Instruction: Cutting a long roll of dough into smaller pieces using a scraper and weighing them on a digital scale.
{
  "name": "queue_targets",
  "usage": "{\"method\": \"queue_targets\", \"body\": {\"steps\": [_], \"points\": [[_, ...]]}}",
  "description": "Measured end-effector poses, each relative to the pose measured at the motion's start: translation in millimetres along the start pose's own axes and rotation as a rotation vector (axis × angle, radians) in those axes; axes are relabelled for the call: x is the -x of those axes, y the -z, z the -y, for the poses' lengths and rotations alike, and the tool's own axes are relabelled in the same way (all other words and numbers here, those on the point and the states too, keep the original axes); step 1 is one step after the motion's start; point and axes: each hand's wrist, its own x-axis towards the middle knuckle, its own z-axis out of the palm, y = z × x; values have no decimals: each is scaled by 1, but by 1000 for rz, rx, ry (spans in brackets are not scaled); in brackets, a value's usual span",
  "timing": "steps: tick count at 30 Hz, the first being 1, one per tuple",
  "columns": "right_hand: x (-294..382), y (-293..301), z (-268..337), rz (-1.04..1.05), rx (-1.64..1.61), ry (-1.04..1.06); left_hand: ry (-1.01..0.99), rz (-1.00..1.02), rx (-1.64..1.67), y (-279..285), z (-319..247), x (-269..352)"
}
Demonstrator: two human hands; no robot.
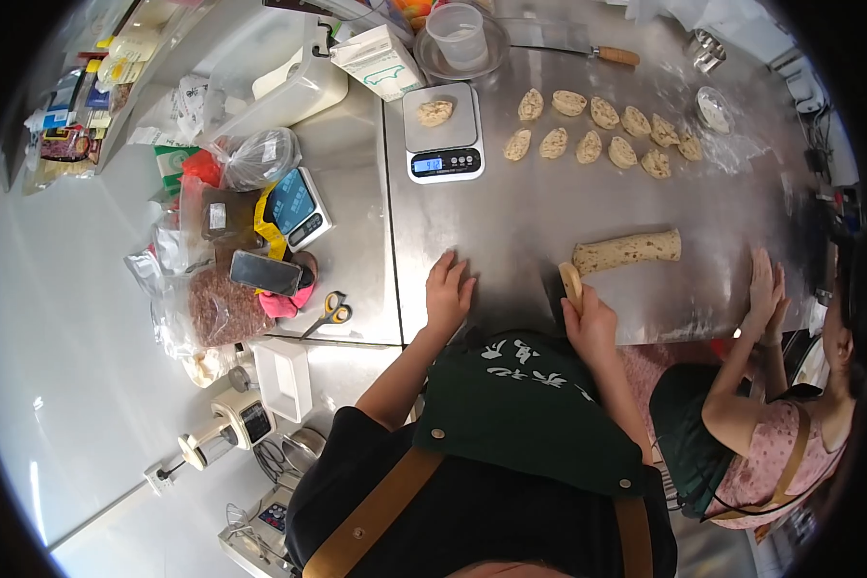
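Observation:
My right hand [591, 325] grips the pale handle of a bench scraper [571, 283], its dark blade tilted on edge. Just beyond it lies a log of speckled dough [627, 251]; the handle's tip is close to the log's left end. With nothing in it, my left hand [449, 296] rests on the steel worktable [506, 224], fingers slightly spread. Further back, a white digital kitchen scale [444, 134] carries one cut piece of dough [434, 113]. To its right, several similar dough pieces [588, 147] sit apart in two rows.
At right, a co-worker's hands [766, 289] are held together by the table edge. A cleaver [556, 36] lies at the back beside a metal bowl [426, 54] holding a plastic cup [459, 36]. Scissors [334, 311], a phone [265, 272] and a second scale [300, 209] are left.

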Motion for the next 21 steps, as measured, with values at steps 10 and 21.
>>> {"method": "queue_targets", "body": {"steps": [10,21], "points": [[7,7,1,4,-25,-14,-60,-274,-55,23,21,-115],[13,7,-1,-6,9,-78,-271,-190,-204,34,49,-276]]}}
